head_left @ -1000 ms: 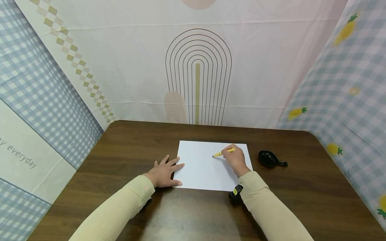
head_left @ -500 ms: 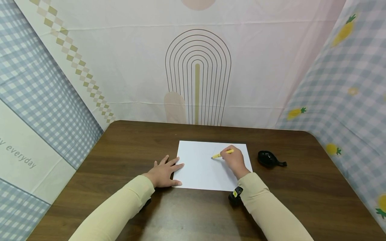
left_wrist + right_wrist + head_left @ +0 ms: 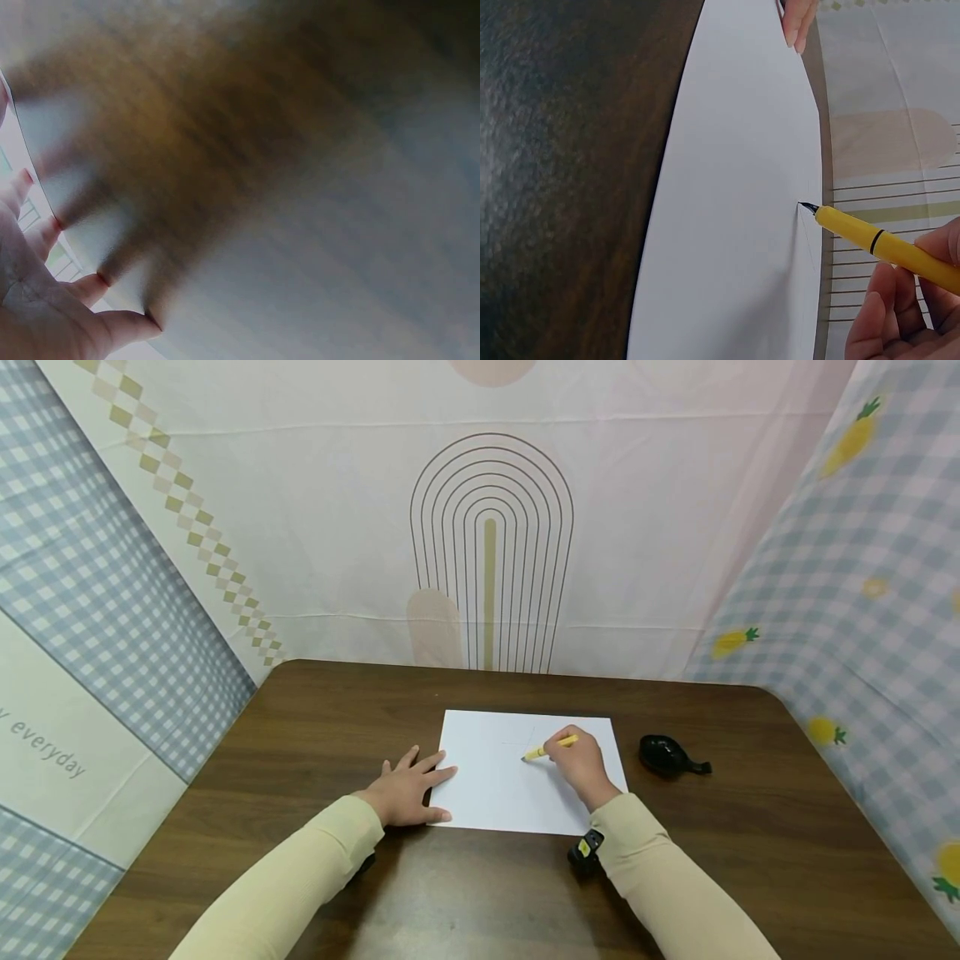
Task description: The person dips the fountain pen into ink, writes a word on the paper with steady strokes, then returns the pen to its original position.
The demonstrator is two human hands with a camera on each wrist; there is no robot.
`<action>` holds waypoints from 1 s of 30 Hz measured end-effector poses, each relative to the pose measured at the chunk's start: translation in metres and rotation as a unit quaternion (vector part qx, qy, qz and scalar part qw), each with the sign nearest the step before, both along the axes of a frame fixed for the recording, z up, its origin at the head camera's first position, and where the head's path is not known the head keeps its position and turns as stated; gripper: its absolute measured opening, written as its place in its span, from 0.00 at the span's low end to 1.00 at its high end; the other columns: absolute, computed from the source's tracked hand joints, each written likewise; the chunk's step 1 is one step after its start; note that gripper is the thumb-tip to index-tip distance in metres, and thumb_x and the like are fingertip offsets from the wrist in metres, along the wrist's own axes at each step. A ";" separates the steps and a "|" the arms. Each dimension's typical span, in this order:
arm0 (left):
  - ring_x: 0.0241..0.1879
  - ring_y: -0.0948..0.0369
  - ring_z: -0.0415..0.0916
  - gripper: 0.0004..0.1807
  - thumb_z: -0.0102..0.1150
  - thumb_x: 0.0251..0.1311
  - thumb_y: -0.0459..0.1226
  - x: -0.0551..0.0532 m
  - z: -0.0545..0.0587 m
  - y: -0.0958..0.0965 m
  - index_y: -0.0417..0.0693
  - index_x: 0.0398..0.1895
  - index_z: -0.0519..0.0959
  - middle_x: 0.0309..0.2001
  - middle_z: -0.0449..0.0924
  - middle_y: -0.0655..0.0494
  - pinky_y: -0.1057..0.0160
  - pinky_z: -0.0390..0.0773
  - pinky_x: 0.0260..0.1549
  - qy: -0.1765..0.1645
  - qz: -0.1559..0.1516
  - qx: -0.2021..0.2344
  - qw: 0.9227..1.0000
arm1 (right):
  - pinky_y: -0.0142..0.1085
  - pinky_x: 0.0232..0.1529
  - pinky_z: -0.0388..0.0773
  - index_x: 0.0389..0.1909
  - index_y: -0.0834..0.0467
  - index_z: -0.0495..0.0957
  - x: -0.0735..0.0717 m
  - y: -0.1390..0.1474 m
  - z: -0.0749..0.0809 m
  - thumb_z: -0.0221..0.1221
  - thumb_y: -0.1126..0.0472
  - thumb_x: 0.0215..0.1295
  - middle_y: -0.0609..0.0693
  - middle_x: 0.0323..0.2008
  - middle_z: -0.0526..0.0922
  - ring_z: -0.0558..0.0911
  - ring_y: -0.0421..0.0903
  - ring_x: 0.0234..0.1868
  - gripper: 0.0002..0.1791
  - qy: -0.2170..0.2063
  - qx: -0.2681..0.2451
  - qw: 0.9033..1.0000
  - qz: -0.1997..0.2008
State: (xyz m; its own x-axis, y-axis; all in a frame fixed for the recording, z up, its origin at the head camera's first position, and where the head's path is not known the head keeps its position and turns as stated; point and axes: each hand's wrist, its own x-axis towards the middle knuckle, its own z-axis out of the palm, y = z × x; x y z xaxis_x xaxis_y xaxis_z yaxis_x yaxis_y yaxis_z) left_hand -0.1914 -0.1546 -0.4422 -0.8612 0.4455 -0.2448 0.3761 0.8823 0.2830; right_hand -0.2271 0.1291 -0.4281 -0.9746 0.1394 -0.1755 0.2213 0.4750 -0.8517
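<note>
My right hand [image 3: 582, 767] pinches a yellow fountain pen [image 3: 551, 747]. In the right wrist view the dark nib of the pen [image 3: 870, 238] meets the white paper [image 3: 727, 165], and a thin line runs from it. Faint crossing lines show on the sheet of paper [image 3: 480, 777] in the head view, left of and above the hand. With fingers spread, my left hand [image 3: 405, 796] rests at the sheet's left edge, some fingertips on the paper and the rest on the table. The left wrist view shows that hand [image 3: 45, 300] from the palm side.
A black bottle-shaped object [image 3: 667, 757] with a narrow neck lies on the table to the right of the paper. The brown wooden table [image 3: 480, 893] reaches back to a patterned cloth [image 3: 337, 527]. Checked cloth [image 3: 847, 610] hangs along the right side.
The pen tip has moved down and slightly left across the paper, the right hand moving with it. My left hand has stayed in place on the sheet's edge.
</note>
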 end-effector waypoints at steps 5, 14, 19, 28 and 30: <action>0.74 0.39 0.39 0.40 0.59 0.58 0.60 0.000 0.000 0.000 0.62 0.73 0.63 0.76 0.50 0.55 0.25 0.48 0.59 0.002 -0.003 0.007 1.000 | 0.32 0.29 0.68 0.35 0.61 0.76 0.001 -0.001 0.001 0.57 0.61 0.63 0.56 0.36 0.79 0.72 0.46 0.32 0.06 -0.004 0.004 1.000 0.006; 0.74 0.38 0.39 0.40 0.59 0.58 0.60 0.001 0.001 0.000 0.61 0.73 0.63 0.76 0.50 0.54 0.25 0.48 0.59 0.000 -0.006 0.004 1.000 | 0.32 0.28 0.67 0.33 0.60 0.76 0.004 -0.004 0.004 0.57 0.61 0.62 0.54 0.32 0.79 0.70 0.46 0.30 0.05 -0.008 0.017 1.000 0.011; 0.74 0.39 0.38 0.40 0.59 0.58 0.60 0.000 0.000 0.000 0.62 0.73 0.62 0.76 0.49 0.55 0.25 0.48 0.59 0.000 -0.006 0.005 1.000 | 0.32 0.26 0.67 0.32 0.61 0.75 0.006 -0.005 0.006 0.58 0.62 0.61 0.55 0.31 0.80 0.71 0.46 0.29 0.05 -0.007 0.022 1.000 0.020; 0.74 0.39 0.39 0.40 0.59 0.57 0.61 -0.001 -0.002 -0.001 0.62 0.73 0.63 0.76 0.50 0.55 0.25 0.48 0.59 0.005 -0.003 0.006 1.000 | 0.32 0.25 0.66 0.32 0.60 0.76 0.007 -0.007 0.005 0.58 0.62 0.61 0.54 0.31 0.80 0.70 0.45 0.27 0.05 -0.008 0.030 0.999 0.022; 0.74 0.39 0.39 0.40 0.59 0.57 0.61 -0.001 -0.003 -0.001 0.63 0.73 0.62 0.76 0.50 0.56 0.25 0.48 0.59 0.005 -0.003 0.004 1.000 | 0.32 0.25 0.66 0.31 0.60 0.76 0.007 -0.008 0.005 0.58 0.62 0.61 0.54 0.31 0.80 0.70 0.45 0.27 0.05 -0.007 0.031 0.999 0.024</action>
